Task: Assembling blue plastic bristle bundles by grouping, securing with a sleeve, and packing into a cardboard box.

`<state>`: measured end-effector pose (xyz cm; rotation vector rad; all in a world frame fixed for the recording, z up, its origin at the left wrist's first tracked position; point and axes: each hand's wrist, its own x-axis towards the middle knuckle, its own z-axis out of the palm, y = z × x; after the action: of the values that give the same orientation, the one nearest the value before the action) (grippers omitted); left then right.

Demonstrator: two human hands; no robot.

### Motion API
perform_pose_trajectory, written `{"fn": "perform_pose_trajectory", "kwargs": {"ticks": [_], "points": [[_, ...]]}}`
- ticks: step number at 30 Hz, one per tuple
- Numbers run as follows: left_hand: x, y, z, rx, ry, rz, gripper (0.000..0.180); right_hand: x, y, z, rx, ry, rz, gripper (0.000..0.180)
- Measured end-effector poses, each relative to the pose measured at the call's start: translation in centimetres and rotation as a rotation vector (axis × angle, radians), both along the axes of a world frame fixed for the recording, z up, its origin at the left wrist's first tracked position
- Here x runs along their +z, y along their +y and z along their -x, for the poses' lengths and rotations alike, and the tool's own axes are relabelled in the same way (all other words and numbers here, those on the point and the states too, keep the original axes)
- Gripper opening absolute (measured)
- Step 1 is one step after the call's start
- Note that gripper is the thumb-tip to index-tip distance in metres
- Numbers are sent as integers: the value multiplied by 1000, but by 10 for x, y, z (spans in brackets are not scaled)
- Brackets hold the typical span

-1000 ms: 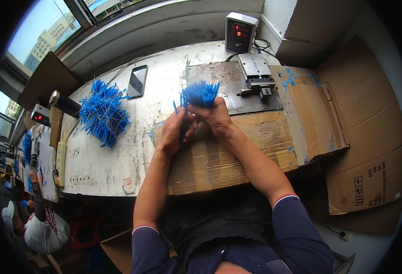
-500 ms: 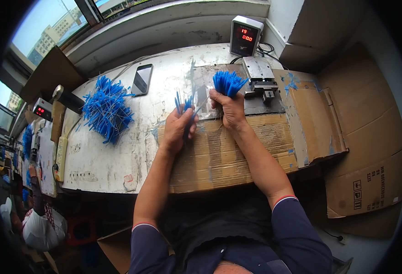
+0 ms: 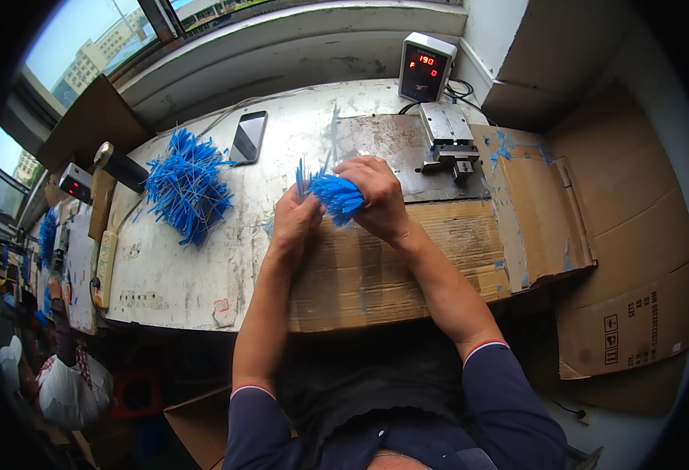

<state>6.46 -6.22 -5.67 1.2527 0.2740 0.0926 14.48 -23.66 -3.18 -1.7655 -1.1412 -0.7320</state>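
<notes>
My right hand [image 3: 379,192] is closed round a thick bundle of thin blue wires [image 3: 338,202], tilted so its blue ends point toward my left hand. Closed on a smaller bunch of blue wires [image 3: 300,184], my left hand [image 3: 296,221] meets the tilted bundle. The small bunch stands upright, partly hidden by the fingers and the big bundle. Both hands are over the near middle of the table, above a cardboard sheet [image 3: 438,243]. A loose pile of blue wires [image 3: 188,188] with pale, thin tails lies to the left.
A phone [image 3: 248,139] lies behind the pile. At the back right stand a red-digit display [image 3: 425,69] and a metal fixture [image 3: 448,137] on a metal plate [image 3: 374,129]. A dark cylinder [image 3: 123,170] and power strip [image 3: 105,270] line the left. Another person [image 3: 74,392] sits at far left.
My right hand has swung left and tipped its upright bundle over against my left hand. My left hand stays nearly in place. The display's digits have changed.
</notes>
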Motion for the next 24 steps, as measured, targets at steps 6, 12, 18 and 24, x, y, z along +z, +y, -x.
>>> {"fn": "perform_pose_trajectory", "kwargs": {"ticks": [6, 12, 18, 24], "points": [[-5, 6, -3, 19, 5, 14, 23, -14, -1, 4, 108, 291, 290, 17], [7, 3, 0, 42, -12, -24, 24, -16, -9, -10, 190, 966, -196, 12], [1, -13, 0, -107, -93, -51, 24, -1, 8, 17, 431, 1392, -640, 12], [-4, -24, -2, -192, -178, -172, 46, -8, 7, 15, 418, 1477, -605, 14]]}}
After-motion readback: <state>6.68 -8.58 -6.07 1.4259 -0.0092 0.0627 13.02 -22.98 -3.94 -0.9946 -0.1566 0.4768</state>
